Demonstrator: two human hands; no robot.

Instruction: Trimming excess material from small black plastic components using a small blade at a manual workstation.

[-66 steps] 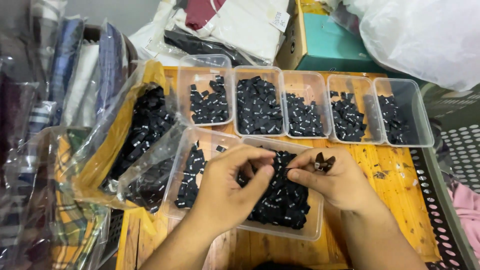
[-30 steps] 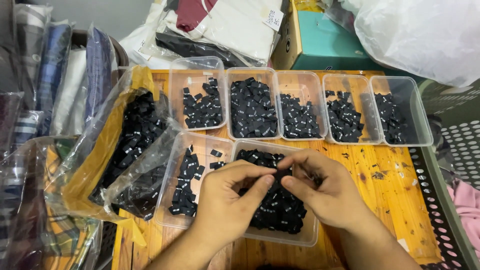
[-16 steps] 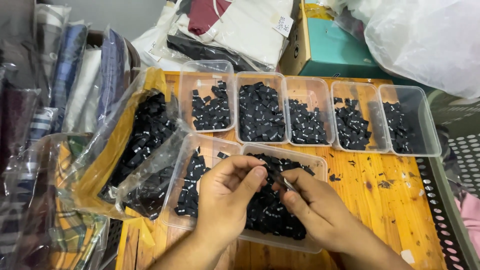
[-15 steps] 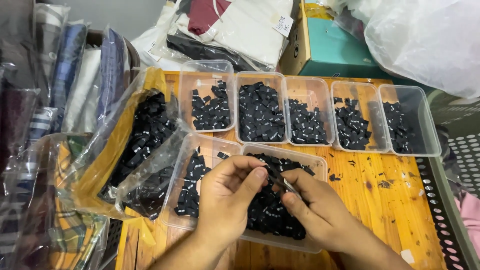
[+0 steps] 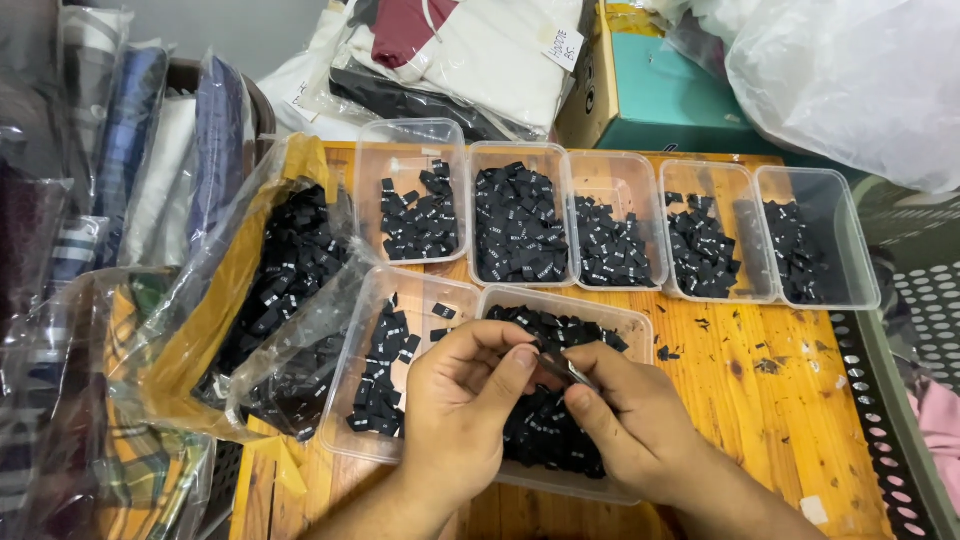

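— Where are the hands?

— Low centre of the frame, over a clear tray heaped with small black tags. The left hand and right hand meet fingertip to fingertip, both pinching one black tag between them.

— And around them?

— Just left, a second tray with fewer tags. Along the top, a row of five trays, each holding black tags, on a wooden table. At left, an open plastic bag full of the same tags.

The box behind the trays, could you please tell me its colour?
Teal, with a brown cardboard side; head view.
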